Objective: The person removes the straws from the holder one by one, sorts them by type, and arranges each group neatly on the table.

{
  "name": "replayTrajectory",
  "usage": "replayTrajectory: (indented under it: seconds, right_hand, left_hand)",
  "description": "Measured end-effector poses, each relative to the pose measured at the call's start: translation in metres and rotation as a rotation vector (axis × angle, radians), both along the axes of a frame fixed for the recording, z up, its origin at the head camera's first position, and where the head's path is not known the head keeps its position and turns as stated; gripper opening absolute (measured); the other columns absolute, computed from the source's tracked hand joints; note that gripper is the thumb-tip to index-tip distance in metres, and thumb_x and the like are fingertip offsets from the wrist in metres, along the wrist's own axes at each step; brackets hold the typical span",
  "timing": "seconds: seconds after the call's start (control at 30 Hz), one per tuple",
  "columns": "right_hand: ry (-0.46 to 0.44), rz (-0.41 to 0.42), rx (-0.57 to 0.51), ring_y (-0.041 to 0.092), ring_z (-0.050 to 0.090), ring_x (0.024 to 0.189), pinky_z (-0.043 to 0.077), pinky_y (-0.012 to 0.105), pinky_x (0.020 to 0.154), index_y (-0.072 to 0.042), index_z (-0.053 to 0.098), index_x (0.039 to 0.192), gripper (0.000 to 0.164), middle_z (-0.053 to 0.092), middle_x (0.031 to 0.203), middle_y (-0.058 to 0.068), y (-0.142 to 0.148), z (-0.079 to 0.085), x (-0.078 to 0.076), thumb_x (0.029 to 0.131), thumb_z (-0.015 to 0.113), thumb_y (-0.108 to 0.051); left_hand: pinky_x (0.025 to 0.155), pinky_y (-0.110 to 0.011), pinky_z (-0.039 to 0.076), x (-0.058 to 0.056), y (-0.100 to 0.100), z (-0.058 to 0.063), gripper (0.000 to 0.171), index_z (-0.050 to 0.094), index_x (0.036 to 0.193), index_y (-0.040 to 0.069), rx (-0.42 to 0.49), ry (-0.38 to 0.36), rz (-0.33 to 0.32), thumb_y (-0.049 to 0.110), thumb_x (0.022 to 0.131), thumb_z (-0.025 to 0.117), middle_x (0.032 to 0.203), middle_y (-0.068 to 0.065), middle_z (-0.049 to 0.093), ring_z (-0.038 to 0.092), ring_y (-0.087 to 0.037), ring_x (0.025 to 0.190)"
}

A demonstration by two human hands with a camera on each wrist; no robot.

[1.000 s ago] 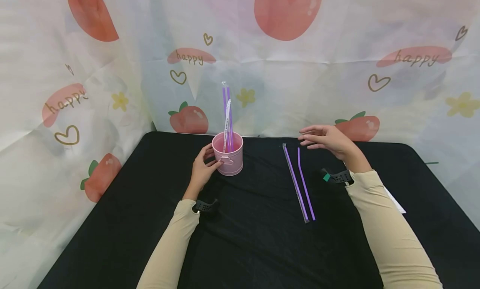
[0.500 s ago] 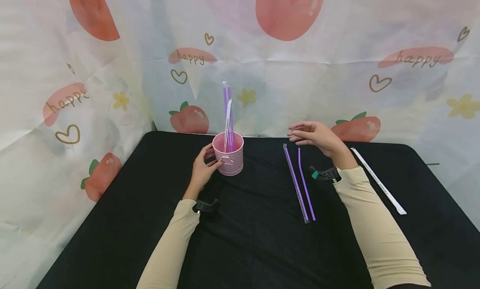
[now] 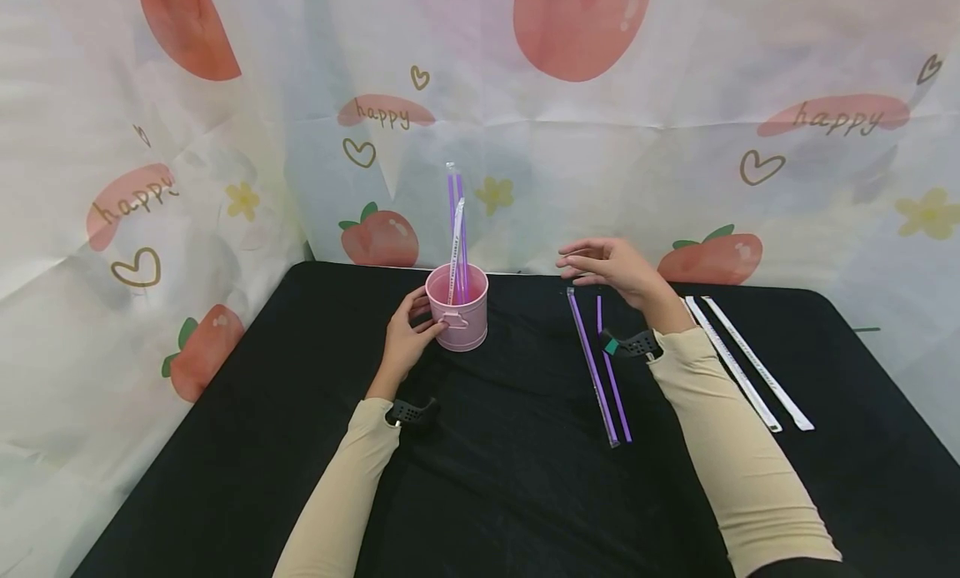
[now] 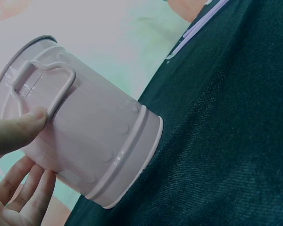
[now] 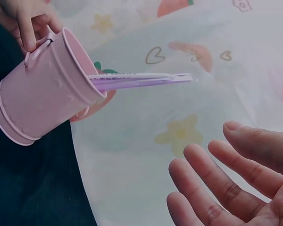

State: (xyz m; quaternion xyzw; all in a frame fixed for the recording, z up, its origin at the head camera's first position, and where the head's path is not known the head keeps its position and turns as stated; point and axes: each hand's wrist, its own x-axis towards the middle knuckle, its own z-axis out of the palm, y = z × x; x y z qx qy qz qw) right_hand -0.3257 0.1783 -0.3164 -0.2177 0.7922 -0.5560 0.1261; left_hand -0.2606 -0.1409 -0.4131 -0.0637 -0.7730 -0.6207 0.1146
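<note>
Near the table's back edge stands a pink pail (image 3: 462, 326) with a small side handle (image 4: 63, 89). My left hand (image 3: 405, 338) grips it from the left, thumb against the handle and fingers around the side. Inside the pail, purple straws (image 3: 452, 196) and a white paper-wrapped straw (image 3: 455, 249) stand upright. My right hand (image 3: 613, 266) hovers with loosely spread fingers and holds nothing, above the far ends of two purple straws on the table. One is a clear-wrapped purple straw (image 3: 592, 366); beside it lies a purple straw (image 3: 616, 395), partly hidden by the wrist strap.
Two white paper-wrapped straws, a nearer one (image 3: 733, 366) and an outer one (image 3: 757, 366), lie side by side beyond my right forearm. A black cloth (image 3: 517, 486) covers the table. A printed curtain (image 3: 570, 170) hangs right behind the back edge.
My right hand has moved left, toward the pail, uncovering the white wrapped straws on the right. The left hand and the pail have stayed put.
</note>
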Motion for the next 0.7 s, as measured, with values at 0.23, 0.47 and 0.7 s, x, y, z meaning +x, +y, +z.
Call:
replayTrajectory:
  seconds: [0.23,0.47,0.7]
  right_hand:
    - [-0.013,0.016,-0.035,0.003,0.066,0.089,0.056,0.02,0.082,0.007,0.048,0.127,0.04,0.066,0.099,-0.011,-0.011,0.001,-0.001,0.096,0.054,-0.018]
    - [0.004,0.027,-0.018,0.003,0.066,0.089,0.055,0.019,0.081,0.01,0.046,0.129,0.044,0.065,0.11,0.003,-0.025,0.003,-0.004,0.096,0.053,-0.018]
    - [-0.01,0.026,0.004,0.006,0.066,0.092,0.056,0.022,0.084,0.006,0.047,0.13,0.045,0.065,0.115,0.009,-0.036,0.004,-0.008,0.095,0.055,-0.02]
  left_hand:
    - [0.102,-0.046,0.046,0.001,0.0,0.001,0.064,0.04,0.139,0.0,-0.002,-0.004,0.004,0.0,0.081,0.069,0.132,-0.025,0.048,0.048,-0.038,0.124]
    - [0.101,-0.046,0.046,0.0,0.0,-0.001,0.064,0.04,0.138,0.0,-0.003,-0.007,0.008,-0.001,0.081,0.069,0.132,-0.025,0.049,0.049,-0.038,0.123]
    - [0.101,-0.046,0.046,-0.001,0.0,0.0,0.064,0.04,0.138,0.001,-0.001,-0.004,0.004,0.0,0.081,0.069,0.132,-0.025,0.049,0.049,-0.037,0.123]
